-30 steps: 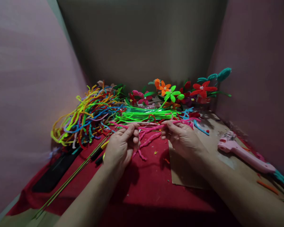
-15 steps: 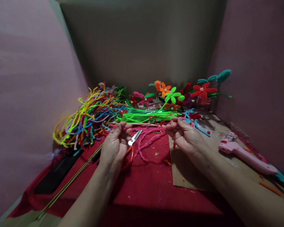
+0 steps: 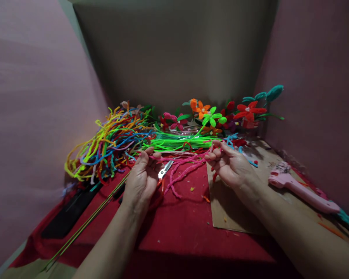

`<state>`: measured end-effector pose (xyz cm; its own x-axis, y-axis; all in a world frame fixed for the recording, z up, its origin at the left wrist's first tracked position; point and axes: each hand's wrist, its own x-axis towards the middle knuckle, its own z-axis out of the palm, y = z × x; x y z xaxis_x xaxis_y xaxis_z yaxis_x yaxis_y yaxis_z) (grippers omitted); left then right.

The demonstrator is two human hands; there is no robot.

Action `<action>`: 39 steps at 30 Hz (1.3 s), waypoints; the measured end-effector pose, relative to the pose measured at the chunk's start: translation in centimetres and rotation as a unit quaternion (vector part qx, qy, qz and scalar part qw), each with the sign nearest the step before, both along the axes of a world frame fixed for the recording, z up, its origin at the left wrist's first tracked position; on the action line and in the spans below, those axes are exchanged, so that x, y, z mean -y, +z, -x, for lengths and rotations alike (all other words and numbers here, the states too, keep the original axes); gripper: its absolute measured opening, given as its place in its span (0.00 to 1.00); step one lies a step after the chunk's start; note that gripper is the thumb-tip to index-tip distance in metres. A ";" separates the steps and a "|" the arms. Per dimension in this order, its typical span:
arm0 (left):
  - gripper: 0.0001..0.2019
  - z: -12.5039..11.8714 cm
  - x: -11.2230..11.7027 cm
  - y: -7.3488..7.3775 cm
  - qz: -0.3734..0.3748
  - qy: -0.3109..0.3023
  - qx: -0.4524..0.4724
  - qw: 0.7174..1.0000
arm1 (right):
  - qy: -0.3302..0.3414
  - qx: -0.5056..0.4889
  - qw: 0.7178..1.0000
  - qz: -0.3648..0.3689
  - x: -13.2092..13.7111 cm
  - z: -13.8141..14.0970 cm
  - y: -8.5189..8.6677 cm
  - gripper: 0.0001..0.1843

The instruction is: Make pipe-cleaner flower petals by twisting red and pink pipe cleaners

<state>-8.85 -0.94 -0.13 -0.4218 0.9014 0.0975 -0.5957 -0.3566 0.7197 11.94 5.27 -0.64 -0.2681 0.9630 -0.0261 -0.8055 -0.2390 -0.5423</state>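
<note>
My left hand (image 3: 142, 176) pinches one end of a pink pipe cleaner (image 3: 180, 158) that stretches across to my right hand (image 3: 229, 164), whose fingers are curled round the other end. Both hands hover just above a red cloth (image 3: 186, 228). More pink pipe cleaners (image 3: 180, 174) lie loose under the stretched one. Scissors (image 3: 164, 172) with a red handle lie beside my left hand, their blades pointing away from me.
A tangled heap of coloured pipe cleaners (image 3: 104, 147) lies at the left, a bright green bundle (image 3: 177, 141) behind the hands. Finished pipe-cleaner flowers (image 3: 212, 116) stand along the back wall. A pink glue gun (image 3: 299, 190) rests on brown cardboard (image 3: 235, 213) at the right. Thin green stems (image 3: 87, 223) lie at the left.
Both hands moved a little further away from me and pulled the pink pipe cleaner taut. The scissors, hidden under my left hand a second ago, now show.
</note>
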 end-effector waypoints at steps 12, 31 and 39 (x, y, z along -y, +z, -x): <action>0.14 -0.4 0.2 1.0 0.039 -0.023 0.083 0.996 | 0.030 -0.016 0.999 0.012 0.9 0.8 1.0 0.06; 0.15 -0.8 0.4 0.3 0.018 -0.044 0.035 0.998 | 0.106 -0.062 0.991 -0.055 1.1 0.1 0.9 0.11; 0.14 -0.8 -0.6 1.5 0.012 -0.004 0.085 0.996 | 0.090 -0.084 0.992 -0.026 1.1 0.7 1.2 0.13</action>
